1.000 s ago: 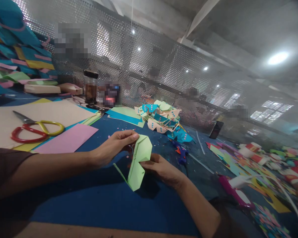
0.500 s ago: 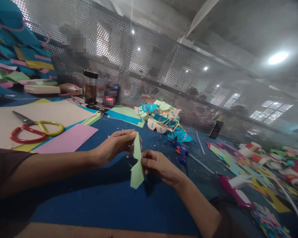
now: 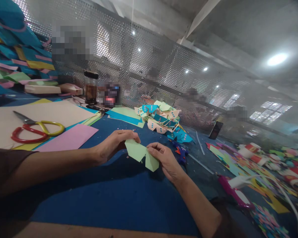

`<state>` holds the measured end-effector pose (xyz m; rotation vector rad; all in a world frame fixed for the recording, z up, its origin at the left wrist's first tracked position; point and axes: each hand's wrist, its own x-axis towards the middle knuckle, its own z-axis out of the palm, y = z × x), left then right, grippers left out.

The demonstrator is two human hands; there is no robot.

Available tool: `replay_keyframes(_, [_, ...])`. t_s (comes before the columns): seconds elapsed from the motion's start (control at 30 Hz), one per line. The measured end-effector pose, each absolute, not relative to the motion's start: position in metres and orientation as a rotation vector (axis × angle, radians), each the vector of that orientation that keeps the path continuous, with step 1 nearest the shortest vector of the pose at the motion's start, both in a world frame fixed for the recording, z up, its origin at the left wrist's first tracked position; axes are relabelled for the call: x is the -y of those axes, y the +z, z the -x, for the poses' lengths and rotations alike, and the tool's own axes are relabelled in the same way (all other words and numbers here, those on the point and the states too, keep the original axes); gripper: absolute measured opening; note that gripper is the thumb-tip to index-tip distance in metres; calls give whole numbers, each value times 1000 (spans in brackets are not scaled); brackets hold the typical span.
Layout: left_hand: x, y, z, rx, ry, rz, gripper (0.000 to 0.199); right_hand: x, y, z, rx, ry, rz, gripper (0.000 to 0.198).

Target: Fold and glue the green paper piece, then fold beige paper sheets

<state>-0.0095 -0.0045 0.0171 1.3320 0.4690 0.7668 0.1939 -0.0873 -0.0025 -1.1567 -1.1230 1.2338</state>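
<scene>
A light green paper cutout (image 3: pixel 135 150), angular with a notch between two lobes, is held up over the blue table surface (image 3: pixel 109 201). My left hand (image 3: pixel 118 142) grips its upper left edge, with the fingers partly hidden behind the paper. Thumb and fingers of my right hand (image 3: pixel 161 157) pinch it near the notch on the right. Beyond my hands lies a heap of cut paper shapes (image 3: pixel 161 117) in green, cream and blue, several marked with small coloured squares.
Scissors (image 3: pixel 37 127) with red and yellow handles rest on paper sheets (image 3: pixel 72 137) at left. A lidded jar (image 3: pixel 90 87) stands behind. To the right are a blue glue gun (image 3: pixel 180 150), a phone (image 3: pixel 216 130), a magenta-and-white tool (image 3: pixel 234 193) and scattered coloured paper (image 3: pixel 270 195).
The green cutout has turned from nearly edge-on and upright to a broad face slanting down to the right. My right hand has shifted slightly up and right with it.
</scene>
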Motion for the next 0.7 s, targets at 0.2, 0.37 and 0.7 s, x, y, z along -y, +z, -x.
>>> replay_keyframes(0.2, [3,15,9,-538,756,-1375,17,86,-1,-195,1123,1094,1198,33])
replay_keyframes(0.37, [2,15,7,-602,737,-1467,21,84,-3,-198,1260,838,1284,30])
replay_keyframes(0.7, [0,8,5,-659,603,-1565,28,88,1,-194,1421,595,1370,27])
